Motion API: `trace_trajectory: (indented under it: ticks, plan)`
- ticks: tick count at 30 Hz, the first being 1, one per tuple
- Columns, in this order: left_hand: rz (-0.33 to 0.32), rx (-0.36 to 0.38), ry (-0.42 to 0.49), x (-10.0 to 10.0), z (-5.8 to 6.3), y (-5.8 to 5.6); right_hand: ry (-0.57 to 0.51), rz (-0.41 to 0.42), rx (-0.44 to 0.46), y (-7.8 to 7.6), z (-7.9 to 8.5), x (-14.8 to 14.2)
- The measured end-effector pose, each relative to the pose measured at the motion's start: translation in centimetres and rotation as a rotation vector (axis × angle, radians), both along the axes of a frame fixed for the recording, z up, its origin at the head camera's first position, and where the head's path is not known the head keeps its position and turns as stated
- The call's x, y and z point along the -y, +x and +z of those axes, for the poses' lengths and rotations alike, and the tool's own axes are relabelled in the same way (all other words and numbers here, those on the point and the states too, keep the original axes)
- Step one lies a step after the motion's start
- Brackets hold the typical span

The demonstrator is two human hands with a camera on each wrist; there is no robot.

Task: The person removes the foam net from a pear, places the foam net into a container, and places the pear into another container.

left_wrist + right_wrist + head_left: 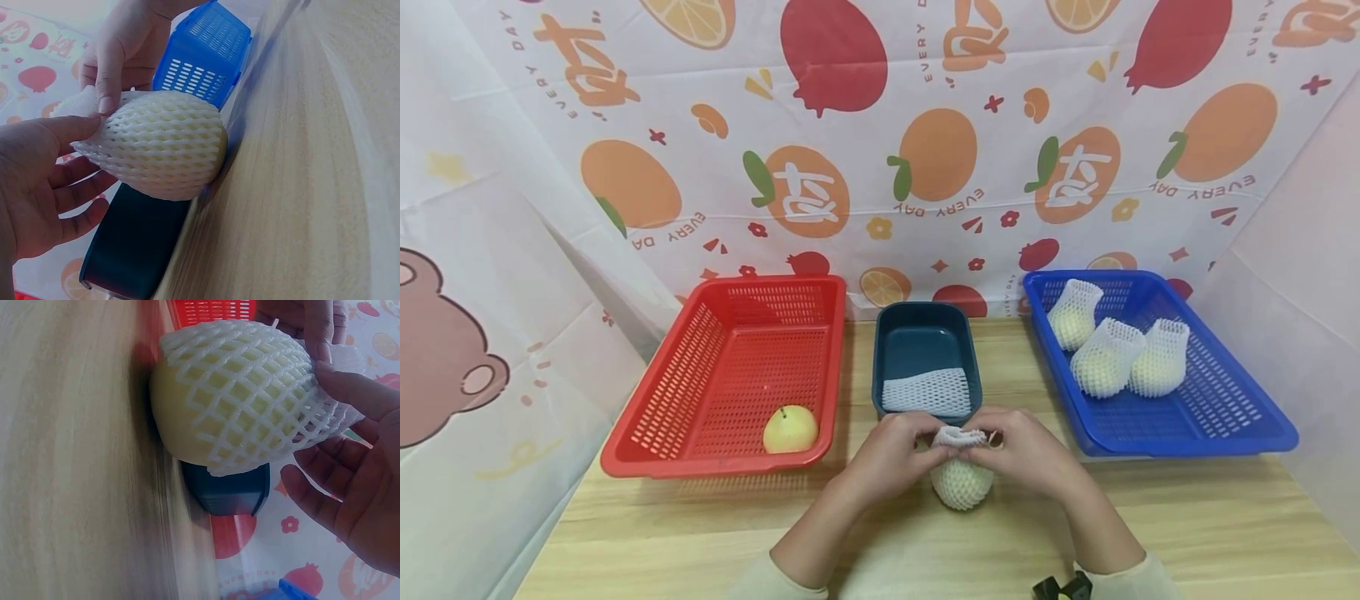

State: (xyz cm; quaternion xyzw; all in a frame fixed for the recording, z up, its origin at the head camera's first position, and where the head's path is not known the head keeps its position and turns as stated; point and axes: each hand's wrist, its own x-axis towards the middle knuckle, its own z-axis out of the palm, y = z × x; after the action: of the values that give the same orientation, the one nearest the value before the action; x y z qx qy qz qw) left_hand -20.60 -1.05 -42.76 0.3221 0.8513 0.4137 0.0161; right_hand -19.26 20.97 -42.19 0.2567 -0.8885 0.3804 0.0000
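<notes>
A pale yellow pear [962, 485] in a white foam net [250, 381] stands on the table in front of the small dark teal bin. My left hand [891, 457] pinches the net's gathered top edge between thumb and fingers, from the left. From the other side my right hand [1022, 454] pinches the same edge, the two thumbs nearly meeting above the fruit. In the right wrist view the pear's bottom shows bare below the net's lower edge, close against the wooden table [75, 456].
At left, a red basket [722, 467] holds one bare pear [791, 429]. The teal bin [925, 317] holds flat white foam nets [927, 393]. A blue basket [1240, 417] at right holds three netted pears [1105, 358]. A fruit-print cloth [865, 167] hangs behind.
</notes>
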Motion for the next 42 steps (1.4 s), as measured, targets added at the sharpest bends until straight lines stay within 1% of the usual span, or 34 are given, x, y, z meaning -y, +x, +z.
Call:
trace_trajectory:
  ticks: [6,9,13,18,20,22,26,29,35,42]
  plan:
    - [0.012,-0.008,-0.005,0.03,0.05,0.08,0.012,-0.009,0.050,-0.04,-0.05,-0.04]
    - [0.017,-0.018,0.008,0.03,0.07,0.11,0.023,-0.010,0.057,0.00,-0.03,0.05]
    - [0.024,-0.029,0.046,0.03,0.12,0.16,0.024,-0.011,0.028,0.04,-0.12,0.12]
    - [0.034,-0.025,0.076,0.02,0.23,0.19,-0.001,-0.002,-0.043,0.03,-0.25,0.05]
    - [0.039,-0.013,0.066,0.03,0.27,0.20,-0.006,-0.007,-0.067,0.05,-0.18,0.02]
    - [0.042,0.001,0.037,0.06,0.32,0.19,-0.007,-0.017,-0.083,0.07,-0.06,0.01]
    - [0.032,0.026,-0.035,0.11,0.15,0.09,-0.004,-0.038,-0.090,0.20,0.22,0.08]
    - [0.023,0.031,-0.061,0.14,-0.10,-0.03,-0.006,-0.044,-0.089,0.24,0.32,0.12]
    - [0.019,0.014,-0.051,0.14,-0.29,-0.14,-0.021,-0.041,-0.096,0.17,0.25,0.12]
    - [0.005,-0.035,-0.025,0.20,-0.30,-0.22,-0.044,-0.046,-0.100,0.14,0.09,0.05]
